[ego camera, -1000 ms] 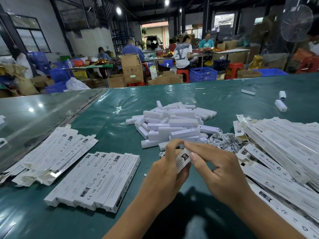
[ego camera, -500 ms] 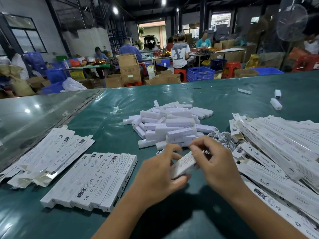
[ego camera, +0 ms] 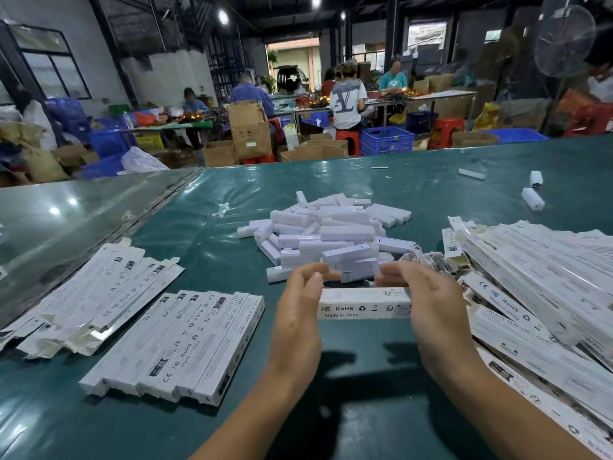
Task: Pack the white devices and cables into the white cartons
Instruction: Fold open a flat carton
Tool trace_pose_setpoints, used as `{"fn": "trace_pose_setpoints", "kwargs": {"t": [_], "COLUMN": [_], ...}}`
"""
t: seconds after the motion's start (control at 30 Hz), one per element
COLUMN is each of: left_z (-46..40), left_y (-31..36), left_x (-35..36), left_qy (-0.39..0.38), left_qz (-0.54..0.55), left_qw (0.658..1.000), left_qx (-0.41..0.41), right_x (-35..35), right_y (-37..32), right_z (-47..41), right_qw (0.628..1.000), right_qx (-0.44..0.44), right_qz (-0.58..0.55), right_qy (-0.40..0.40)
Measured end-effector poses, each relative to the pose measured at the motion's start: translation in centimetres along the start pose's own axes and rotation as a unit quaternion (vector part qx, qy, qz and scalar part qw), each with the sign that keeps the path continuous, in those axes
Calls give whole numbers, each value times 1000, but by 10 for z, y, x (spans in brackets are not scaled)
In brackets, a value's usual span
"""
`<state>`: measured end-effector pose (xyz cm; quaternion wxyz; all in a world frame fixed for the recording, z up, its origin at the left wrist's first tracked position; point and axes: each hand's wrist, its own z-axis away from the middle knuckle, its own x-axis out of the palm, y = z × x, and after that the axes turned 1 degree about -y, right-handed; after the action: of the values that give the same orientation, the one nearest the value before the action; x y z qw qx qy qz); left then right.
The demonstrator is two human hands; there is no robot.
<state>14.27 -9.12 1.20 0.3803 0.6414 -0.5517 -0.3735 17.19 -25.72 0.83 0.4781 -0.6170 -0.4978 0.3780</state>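
White card fills my grip: I hold one long white carton [ego camera: 363, 303] level between my two hands, its printed side with "FC RoHS" and "Made in china" facing me. My left hand [ego camera: 298, 313] wraps the carton's left end, fingers curled over the top and thumb toward me. My right hand [ego camera: 428, 307] clasps the right end the same way, fingers bent round it. The carton hangs just above the green table cover [ego camera: 365, 376], near the middle of my view.

At twelve o'clock from the carton, just beyond my fingertips, lies the heap of white devices [ego camera: 328, 237], stacked every which way. At one o'clock, touching that heap's right edge, sits a tangle of white cables [ego camera: 428, 260]. At three o'clock a big sprawl of flat cartons [ego camera: 537, 277] slopes off to the table's right edge. At nine o'clock a neat row of filled cartons [ego camera: 179, 346] lies side by side, and further out at ten o'clock a looser fan of flattened cartons [ego camera: 96, 293] with open flaps. Far off at two o'clock a few stray white devices [ego camera: 532, 197] lie well apart from the rest.
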Motion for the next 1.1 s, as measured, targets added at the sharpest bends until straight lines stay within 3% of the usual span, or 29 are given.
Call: {"fn": "trace_pose_setpoints", "kwargs": {"t": [0.2, 0.23, 0.3, 0.37, 0.43, 0.6, 0.7, 0.77, 0.87, 1.03, 1.1], "left_z": [-6, -8, -12, -18, -20, -25, -23, -19, -14, -21, -25], "left_y": [-3, -2, -3, -8, -9, -8, -5, -2, 3, 7, 8], "left_x": [-6, -10, -20, -27, -29, -38, -39, -34, -28, -70, -86], "left_qy": [-111, -117, -130, -131, -118, -99, -127, -164, -190, -208, -219], "left_qz": [28, 18, -102, -229, -261, -296, -353, -419, -539, -669, -669], "left_qw": [993, 993, 983, 944, 931, 935, 911, 876, 810, 709, 694], "left_qx": [-43, -19, 84, 197, 226, 169, 170, 172, 131, -79, -153], "right_x": [-6, -8, -11, -13, -14, -15, -14, -8, 3, -1, -5], "right_y": [5, 5, 4, 6, 4, -2, 0, 6, 15, 19, 16], "right_z": [-11, -13, -15, -17, -18, -22, -20, -14, -3, -11, -14], "right_qw": [991, 987, 982, 978, 972, 950, 977, 987, 976, 988, 989], "right_qx": [121, 142, 171, 185, 201, 196, 133, 99, 132, 117, 117], "right_qz": [-3, -27, -60, -83, -115, -240, -169, -112, -77, 33, 30], "right_qy": [63, 63, 55, 50, 43, 16, -12, -58, -153, -93, -82]}}
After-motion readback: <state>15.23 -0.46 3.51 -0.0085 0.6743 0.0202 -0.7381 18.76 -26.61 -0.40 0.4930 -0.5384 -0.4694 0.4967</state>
